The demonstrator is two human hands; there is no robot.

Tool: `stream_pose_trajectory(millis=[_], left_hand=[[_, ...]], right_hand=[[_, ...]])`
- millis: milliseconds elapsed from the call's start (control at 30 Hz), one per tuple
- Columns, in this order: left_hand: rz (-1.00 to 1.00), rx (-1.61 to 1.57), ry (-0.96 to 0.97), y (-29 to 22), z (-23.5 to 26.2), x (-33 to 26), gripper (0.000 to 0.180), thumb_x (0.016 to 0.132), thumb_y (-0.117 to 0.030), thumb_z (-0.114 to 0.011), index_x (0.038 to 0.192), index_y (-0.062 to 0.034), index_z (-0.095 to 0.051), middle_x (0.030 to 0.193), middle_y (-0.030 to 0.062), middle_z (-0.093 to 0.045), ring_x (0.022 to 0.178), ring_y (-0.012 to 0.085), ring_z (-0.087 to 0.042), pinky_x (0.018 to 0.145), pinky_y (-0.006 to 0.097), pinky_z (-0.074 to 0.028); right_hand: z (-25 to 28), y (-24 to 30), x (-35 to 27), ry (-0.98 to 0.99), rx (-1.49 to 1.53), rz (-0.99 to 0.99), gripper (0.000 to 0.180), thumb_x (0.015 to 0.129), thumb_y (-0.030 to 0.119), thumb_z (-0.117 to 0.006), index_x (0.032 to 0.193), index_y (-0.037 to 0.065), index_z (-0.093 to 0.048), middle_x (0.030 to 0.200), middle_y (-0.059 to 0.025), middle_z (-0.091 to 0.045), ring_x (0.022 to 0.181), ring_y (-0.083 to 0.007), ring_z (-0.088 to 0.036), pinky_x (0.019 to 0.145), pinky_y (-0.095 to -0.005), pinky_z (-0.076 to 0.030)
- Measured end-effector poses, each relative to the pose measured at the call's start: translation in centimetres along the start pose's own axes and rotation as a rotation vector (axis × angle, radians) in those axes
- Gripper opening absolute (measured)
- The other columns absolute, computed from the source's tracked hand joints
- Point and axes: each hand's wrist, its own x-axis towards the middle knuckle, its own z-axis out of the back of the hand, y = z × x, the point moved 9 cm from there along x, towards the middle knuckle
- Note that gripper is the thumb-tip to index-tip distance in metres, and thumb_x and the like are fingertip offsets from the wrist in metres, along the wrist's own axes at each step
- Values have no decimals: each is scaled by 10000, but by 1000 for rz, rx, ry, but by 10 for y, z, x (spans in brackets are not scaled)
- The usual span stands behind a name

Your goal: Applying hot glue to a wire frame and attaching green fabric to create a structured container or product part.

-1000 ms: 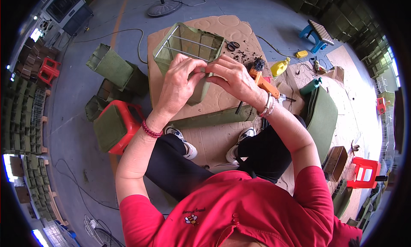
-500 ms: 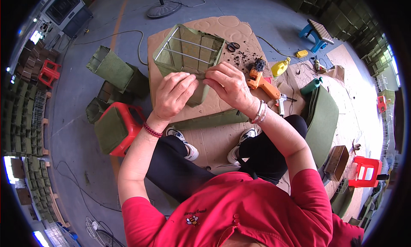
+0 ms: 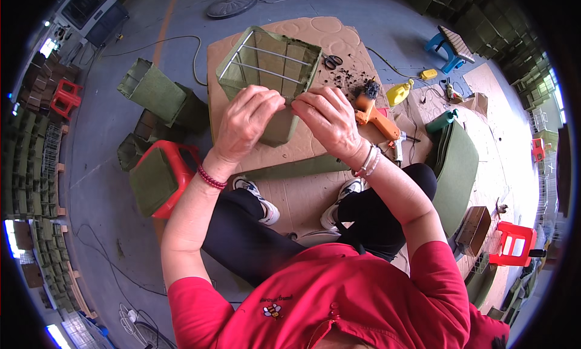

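Note:
An olive-green fabric box on a wire frame (image 3: 266,65) is held tilted above a brown cardboard sheet (image 3: 302,149). My left hand (image 3: 248,122) grips the near edge of the box, fingers curled over the rim. Close beside it, my right hand (image 3: 330,122) pinches the same near edge. The two hands almost touch. An orange glue gun (image 3: 378,119) lies on the cardboard just right of my right hand, and black scissors (image 3: 331,61) lie beyond it.
A red stool (image 3: 160,179) with green fabric on it stands at the left. More green fabric boxes (image 3: 154,95) sit on the grey floor. A stack of green felt (image 3: 457,167), a yellow bottle (image 3: 399,94), a blue stool (image 3: 448,46) and another red stool (image 3: 514,243) are at the right.
The box has been turned and lifted slightly, showing more of its wire frame. Both hands have shifted along the near edge and come closer together.

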Motion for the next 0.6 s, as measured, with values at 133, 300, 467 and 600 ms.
stream_pose_trajectory(millis=[133,300,467,600], left_hand=[[53,-90,68,11,2,8,315,723,50,-751,1000,-28,-625,886,81,-648,819,249,-650,682,350,-529],[156,-251,193,26,1,9,344,768,70,-712,1081,-24,-607,864,94,-629,797,256,-647,679,354,-529],[226,-454,283,28,-11,13,359,800,64,-685,1135,-26,-590,862,103,-639,819,260,-659,696,344,-531],[281,-455,335,34,-27,28,418,824,18,-685,1226,-58,-599,864,103,-665,832,221,-683,719,330,-546]], right_hand=[[-5,-4,16,89,146,-58,278,684,29,-692,958,8,-656,983,-87,-612,838,-254,-605,693,-361,-523],[-24,-3,30,314,211,-73,189,754,56,-615,935,7,-634,950,-93,-595,907,-262,-586,758,-363,-532],[-22,-5,33,409,288,19,121,744,21,-623,858,-13,-605,887,-114,-590,923,-286,-588,795,-372,-534],[-15,-23,34,468,314,139,114,811,87,-640,875,-4,-611,889,-99,-611,938,-278,-597,804,-370,-534]])
